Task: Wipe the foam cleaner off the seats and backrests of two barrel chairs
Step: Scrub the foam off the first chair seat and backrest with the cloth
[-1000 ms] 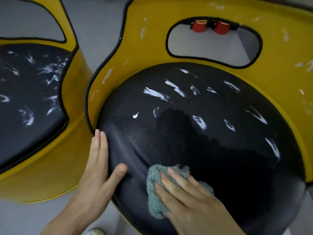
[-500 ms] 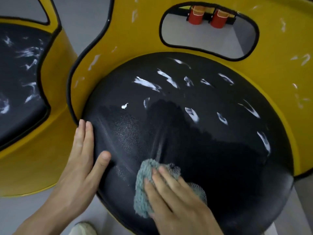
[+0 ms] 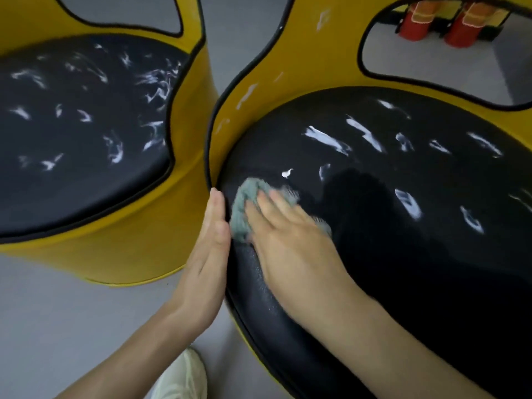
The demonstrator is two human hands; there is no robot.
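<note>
Your right hand (image 3: 288, 234) slid cloth (image 3: 241, 210) leftward to seat (image 3: 403, 283) edge, fingers straight, pressing flat; left hand (image 3: 210, 249) flat against seat side, fingers together.

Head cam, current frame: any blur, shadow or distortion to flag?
Head view: motion blur smears the right hand and cloth; left hand sharper; a dark shadow or reflection sits on the right chair's seat; wide-angle distortion bows the chair rims.

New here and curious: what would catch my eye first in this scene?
The right hand presses a grey-green cloth onto the black seat of the near yellow chair, the left hand resting flat against its edge. White foam streaks fleck that seat's far half, and the left chair's seat is covered in them.
</note>
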